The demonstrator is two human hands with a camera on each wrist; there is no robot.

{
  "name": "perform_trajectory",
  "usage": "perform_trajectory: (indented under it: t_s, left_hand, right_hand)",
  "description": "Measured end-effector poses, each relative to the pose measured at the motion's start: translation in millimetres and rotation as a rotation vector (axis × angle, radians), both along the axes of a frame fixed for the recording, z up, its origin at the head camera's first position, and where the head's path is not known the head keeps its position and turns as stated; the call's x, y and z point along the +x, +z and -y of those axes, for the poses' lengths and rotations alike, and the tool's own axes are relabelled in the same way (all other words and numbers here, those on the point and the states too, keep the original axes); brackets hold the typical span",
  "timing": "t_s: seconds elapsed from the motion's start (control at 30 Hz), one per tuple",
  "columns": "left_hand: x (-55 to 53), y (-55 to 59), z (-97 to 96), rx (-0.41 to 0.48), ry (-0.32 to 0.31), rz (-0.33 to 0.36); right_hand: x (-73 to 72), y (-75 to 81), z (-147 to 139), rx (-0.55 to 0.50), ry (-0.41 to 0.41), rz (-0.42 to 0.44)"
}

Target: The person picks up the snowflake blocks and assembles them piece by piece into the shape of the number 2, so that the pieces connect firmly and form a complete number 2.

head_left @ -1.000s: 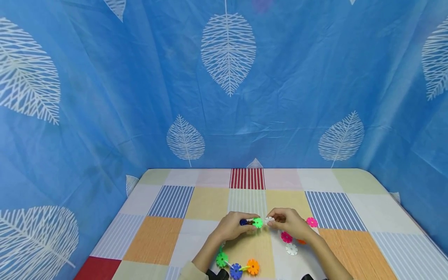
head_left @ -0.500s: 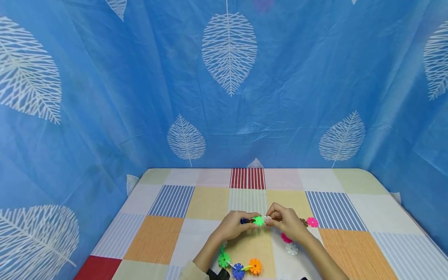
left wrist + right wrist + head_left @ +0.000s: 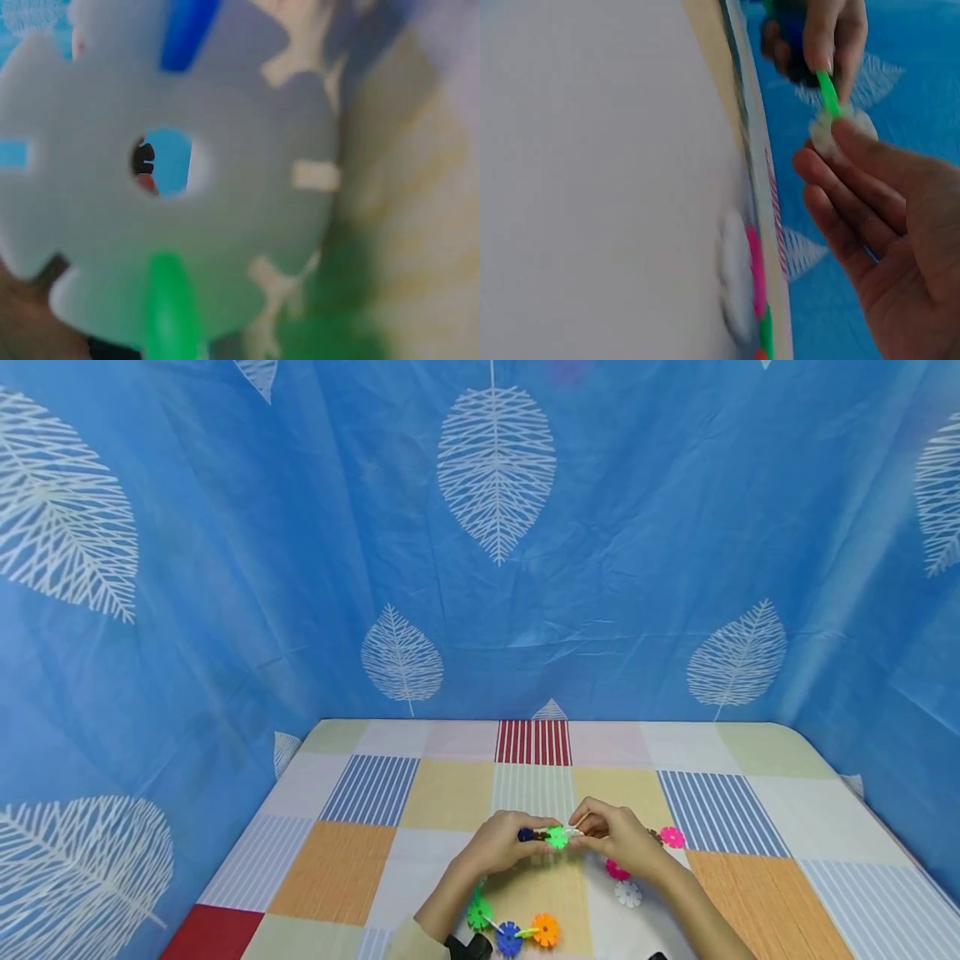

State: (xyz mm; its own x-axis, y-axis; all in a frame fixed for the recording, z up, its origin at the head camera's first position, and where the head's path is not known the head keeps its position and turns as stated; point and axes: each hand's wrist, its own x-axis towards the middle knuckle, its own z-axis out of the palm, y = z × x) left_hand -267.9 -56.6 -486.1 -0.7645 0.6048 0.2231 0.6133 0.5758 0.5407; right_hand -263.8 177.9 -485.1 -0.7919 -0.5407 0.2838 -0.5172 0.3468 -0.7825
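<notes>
- Alignment likely matters most: push straight, without twisting.
- Left hand (image 3: 502,845) pinches the green disc (image 3: 557,837).
- Right hand (image 3: 619,840) pinches the white disc (image 3: 823,136), at green's three o'clock in the head view; whether they interlock, can't tell.

Walled beyond far, left and right edges of surface (image 3: 453,793) by creased blue cloth (image 3: 622,552). Printed with white leaves (image 3: 497,472), some tip up, some tip down. Patterned, on surface, in patchwork squares: red-striped patch (image 3: 533,743) at middle of far edge, plain red patch (image 3: 212,933) on left edge. Rounded at far corners. Lit paler along right-hand folds (image 3: 855,556).
</notes>
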Motion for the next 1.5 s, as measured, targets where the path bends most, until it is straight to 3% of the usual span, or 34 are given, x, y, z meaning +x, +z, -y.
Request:
perform_trajectory:
  t_s: [0.13, 0.23, 0.5, 0.6, 0.83, 1.0, 1.17, 1.33, 1.5]
  left_hand:
    - [-2.6, 1.3, 1.9, -0.056, 0.029, 0.004]
    - [-2.6, 0.9, 3.7, -0.089, 0.043, 0.018]
    - [-1.5, -6.7, 2.0, -0.167, 0.062, -0.090]
    - [-0.7, -6.2, 1.7, -0.163, 0.071, -0.101]
    - [0.2, -5.5, 2.0, -0.157, 0.075, -0.104]
    - [-0.3, -5.9, -0.3, -0.138, 0.068, -0.123]
    - [0.5, -5.0, -0.2, -0.147, 0.070, -0.151]
    - [2.4, -3.2, 0.5, -0.165, 0.083, -0.205]
    - [3.6, -3.4, -1.0, -0.157, 0.054, -0.245]
  right_hand:
    - [-3.2, 5.7, -23.6, 0.119, 0.004, 0.104]
    - [-4.8, 5.8, -42.4, 0.222, 0.038, 0.132]
    - [-3.6, 2.1, -49.1, 0.336, 0.052, 0.058]
    - [-3.9, 4.6, -43.4, 0.294, 0.048, 0.105]
    - [-6.4, -0.7, -21.9, 0.083, -0.022, 0.169]
    - [-6.6, -4.4, -15.6, -0.062, -0.007, 0.292]
    - [-6.8, -7.4, -12.2, -0.115, -0.010, 0.379]
    - [-4.7, -7.9, -8.8, -0.159, -0.019, 0.411]
    - [-2.6, -10.4, -7.2, -0.192, -0.032, 0.448]
